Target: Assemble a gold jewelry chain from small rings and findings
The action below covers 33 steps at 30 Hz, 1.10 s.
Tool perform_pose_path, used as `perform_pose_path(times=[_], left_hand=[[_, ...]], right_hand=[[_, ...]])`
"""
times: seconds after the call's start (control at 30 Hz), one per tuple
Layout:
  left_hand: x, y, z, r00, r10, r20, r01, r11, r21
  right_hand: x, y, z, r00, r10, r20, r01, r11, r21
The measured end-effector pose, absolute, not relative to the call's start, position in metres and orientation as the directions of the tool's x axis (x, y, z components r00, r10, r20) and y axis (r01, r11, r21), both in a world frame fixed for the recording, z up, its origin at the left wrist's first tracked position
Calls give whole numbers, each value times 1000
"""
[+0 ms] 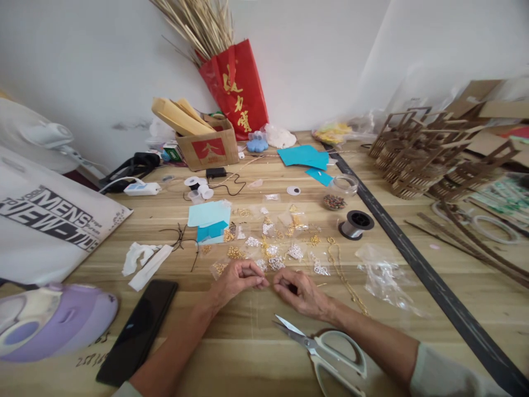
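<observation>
My left hand (241,278) is closed in a pinch over the wooden table, and a tiny item at its fingertips is too small to name. Close by on the right, my right hand (301,290) has its fingers curled together, with whatever they pinch hidden. Just beyond both hands lie small bags and heaps of silver beads (276,262) and gold beads (235,252). A gold chain (339,270) stretches to the right of my right hand. White-handled scissors (326,350) lie partly spread below that hand.
A spool of wire (356,225), a jar of dark beads (334,201) and clear plastic bags (386,281) are at right. A black phone (138,331) lies left, near a purple device (61,320). Blue cards (303,157), a cardboard box (209,148) and brown baskets (421,154) stand farther back.
</observation>
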<state>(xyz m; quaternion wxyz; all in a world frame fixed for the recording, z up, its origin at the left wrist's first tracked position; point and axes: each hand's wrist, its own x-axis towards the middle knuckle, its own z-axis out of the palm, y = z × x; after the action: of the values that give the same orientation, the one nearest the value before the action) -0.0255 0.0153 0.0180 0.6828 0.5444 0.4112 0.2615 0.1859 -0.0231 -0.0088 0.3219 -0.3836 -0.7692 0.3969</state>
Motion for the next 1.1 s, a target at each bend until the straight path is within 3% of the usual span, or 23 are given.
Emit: perform_pose_path(times=[0.67,1.1], left_hand=[[-21,15,19,543,788,-289,196,215,957],[-20,15,19,566,772,-290,162,241,957]], right_hand=[[185,-23,-2,-497,848,187,320,379,-868],[186,-23,-4,-512,841,176,327,380,-865]])
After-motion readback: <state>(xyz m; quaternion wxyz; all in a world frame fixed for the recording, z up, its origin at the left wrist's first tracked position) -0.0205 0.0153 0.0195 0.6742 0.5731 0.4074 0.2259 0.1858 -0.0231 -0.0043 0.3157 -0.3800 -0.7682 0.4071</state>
